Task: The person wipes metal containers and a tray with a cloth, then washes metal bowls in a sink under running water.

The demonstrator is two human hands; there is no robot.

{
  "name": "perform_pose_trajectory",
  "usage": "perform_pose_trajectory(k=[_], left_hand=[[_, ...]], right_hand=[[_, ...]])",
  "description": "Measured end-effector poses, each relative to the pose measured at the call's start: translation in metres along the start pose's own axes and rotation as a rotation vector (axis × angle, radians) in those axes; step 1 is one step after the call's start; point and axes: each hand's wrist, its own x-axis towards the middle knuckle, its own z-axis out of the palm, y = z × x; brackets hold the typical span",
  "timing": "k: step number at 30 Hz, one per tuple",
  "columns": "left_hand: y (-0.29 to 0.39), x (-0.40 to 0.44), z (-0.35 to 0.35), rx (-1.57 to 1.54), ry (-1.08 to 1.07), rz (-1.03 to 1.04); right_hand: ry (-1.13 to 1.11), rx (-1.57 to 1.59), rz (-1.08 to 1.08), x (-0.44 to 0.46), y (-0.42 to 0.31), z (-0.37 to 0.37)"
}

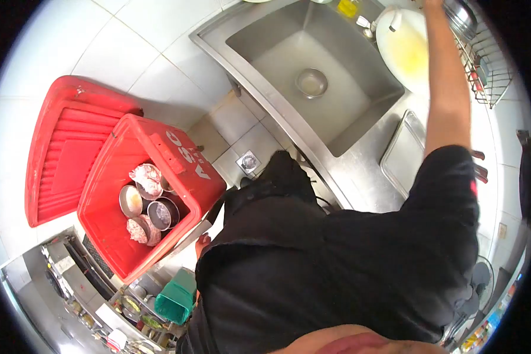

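My right arm (447,94) reaches away past the sink, and my right hand (433,3) is cut off at the top edge beside a metal bowl (460,19); its fingers do not show. A little of my left hand (202,242) shows beside my black shirt, close to the red bin (209,187); its grip is hidden. Inside that bin are several round metal containers (163,213), some with pale pinkish, frozen-looking contents (147,179). A small metal bowl (311,83) sits in cloudy water in the steel sink (265,44).
A red lid (71,159) stands by the tiled wall. On the counter are a metal tray (402,154) and a white oval dish (404,50) with a yellow stain. A wire rack (491,79) stands right. Below lie a green bin (176,298) and a floor drain (249,161).
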Motion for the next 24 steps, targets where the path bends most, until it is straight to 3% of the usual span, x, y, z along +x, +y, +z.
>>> perform_pose_trajectory(k=[2, 3, 4, 6, 8, 11, 14, 18, 22, 24], left_hand=[[-0.017, -0.002, 0.007, -0.008, -0.046, -0.059], [-0.017, -0.003, 0.007, -0.007, -0.054, -0.079], [-0.016, -0.003, 0.006, -0.001, -0.06, -0.092], [-0.005, -0.004, -0.002, 0.016, -0.071, -0.122], [0.012, -0.003, -0.009, 0.018, -0.069, -0.151], [0.036, -0.003, -0.015, 0.033, -0.073, -0.194], [0.055, -0.001, -0.021, 0.061, -0.071, -0.227], [0.074, -0.008, -0.027, 0.096, -0.059, -0.268], [0.068, -0.021, -0.029, 0.114, -0.063, -0.322], [0.068, -0.026, -0.027, 0.136, -0.076, -0.344]], right_hand=[[0.209, 0.122, -0.052, -0.057, -0.05, -0.004], [0.208, 0.245, 0.048, -0.094, -0.086, -0.002], [0.06, 0.182, 0.339, -0.156, -0.089, 0.016], [-0.346, 0.381, 0.824, -0.245, -0.089, 0.047], [-0.263, 0.763, 1.383, -0.314, -0.06, 0.085], [-0.118, 1.022, 1.794, -0.358, 0.007, 0.12], [-0.016, 1.122, 1.873, -0.365, 0.055, 0.154], [-0.039, 1.291, 1.883, -0.37, 0.115, 0.211], [0.022, 1.345, 1.918, -0.346, 0.115, 0.232], [0.019, 1.471, 1.925, -0.38, 0.168, 0.274]])
